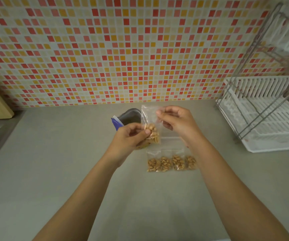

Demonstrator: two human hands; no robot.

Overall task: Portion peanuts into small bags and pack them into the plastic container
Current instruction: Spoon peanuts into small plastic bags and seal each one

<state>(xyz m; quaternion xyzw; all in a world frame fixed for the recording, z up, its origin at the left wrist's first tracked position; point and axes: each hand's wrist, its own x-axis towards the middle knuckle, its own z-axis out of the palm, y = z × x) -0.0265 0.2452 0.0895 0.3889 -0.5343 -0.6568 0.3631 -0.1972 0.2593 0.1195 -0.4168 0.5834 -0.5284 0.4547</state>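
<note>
Four filled bags (171, 163) lie below centre on the surface (53, 171); our left hand (129, 136) pinches the peanut bag (155, 136) low, fingers curled; our right hand (176, 120) pinches its top.

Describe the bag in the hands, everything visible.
The bag is small, clear plastic, held upright above the counter. Peanuts fill its lower part; the top is empty. The right hand pinches its upper edge, the left hand pinches the peanut end. Whether its mouth is sealed cannot be told.
</note>
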